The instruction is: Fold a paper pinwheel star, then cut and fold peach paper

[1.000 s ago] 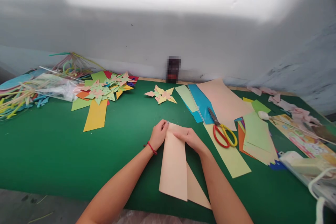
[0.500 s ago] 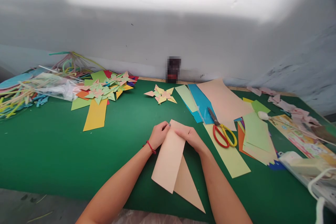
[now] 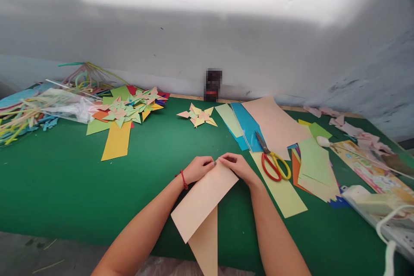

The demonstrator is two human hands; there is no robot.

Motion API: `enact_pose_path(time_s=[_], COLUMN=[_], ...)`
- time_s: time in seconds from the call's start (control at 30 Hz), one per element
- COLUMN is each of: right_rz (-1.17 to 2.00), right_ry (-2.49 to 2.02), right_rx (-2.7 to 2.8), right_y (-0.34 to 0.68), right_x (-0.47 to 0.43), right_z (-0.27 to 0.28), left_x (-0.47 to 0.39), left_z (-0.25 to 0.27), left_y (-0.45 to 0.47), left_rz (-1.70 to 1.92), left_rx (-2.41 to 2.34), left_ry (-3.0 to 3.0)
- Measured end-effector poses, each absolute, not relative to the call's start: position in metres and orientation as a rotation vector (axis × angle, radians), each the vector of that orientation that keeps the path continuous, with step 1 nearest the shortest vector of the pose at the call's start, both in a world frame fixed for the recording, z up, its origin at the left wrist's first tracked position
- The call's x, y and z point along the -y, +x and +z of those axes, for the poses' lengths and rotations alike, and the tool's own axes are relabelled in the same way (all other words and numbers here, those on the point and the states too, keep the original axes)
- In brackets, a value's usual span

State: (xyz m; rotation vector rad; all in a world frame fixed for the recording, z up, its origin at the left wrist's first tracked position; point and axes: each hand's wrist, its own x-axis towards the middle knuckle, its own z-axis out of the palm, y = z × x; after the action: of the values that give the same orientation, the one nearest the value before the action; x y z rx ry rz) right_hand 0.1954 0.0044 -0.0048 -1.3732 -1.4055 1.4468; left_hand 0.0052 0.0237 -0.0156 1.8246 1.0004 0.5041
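A folded sheet of pale peach paper [image 3: 203, 202] is between my hands above the front of the green table. Its upper layer is a slanted rectangle, and a pointed flap [image 3: 208, 241] hangs out beneath toward me. My left hand [image 3: 200, 168], with a red cord bracelet at the wrist, pinches the paper's top edge. Close beside it, my right hand [image 3: 235, 166] pinches the top corner with thumb and fingers. Scissors [image 3: 271, 159] with one red and one yellow handle lie to the right on a light yellow-green paper strip [image 3: 281, 194].
Folded paper stars [image 3: 199, 115] lie at the back middle, more [image 3: 126, 110] at the left beside a yellow strip [image 3: 116, 140]. Pipe cleaners [image 3: 26, 116] heap at far left. Coloured sheets [image 3: 317, 168] and a white power strip [image 3: 378, 215] are at the right.
The peach paper has turned clockwise, its lower end swinging left and its flap now pointing at me. My hands have come closer together at its top edge.
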Motion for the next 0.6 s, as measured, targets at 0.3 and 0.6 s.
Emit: enact_pose_path(time_s=[0.3, 0.6], right_rz=[1.399, 1.335], right_ry=[-1.354, -1.35], right_rx=[1.472, 1.472], right_y=[0.1919, 0.189], right_x=[-0.0055, -0.0053], right_z=[-0.008, -0.0076], left_x=[-0.0261, -0.0257], left_z=[-0.0173, -0.0143], left_y=[0.0029, 0.0017], left_rz=[0.473, 0.459], left_rx=[-0.98, -0.981], left_ry=[1.834, 1.733])
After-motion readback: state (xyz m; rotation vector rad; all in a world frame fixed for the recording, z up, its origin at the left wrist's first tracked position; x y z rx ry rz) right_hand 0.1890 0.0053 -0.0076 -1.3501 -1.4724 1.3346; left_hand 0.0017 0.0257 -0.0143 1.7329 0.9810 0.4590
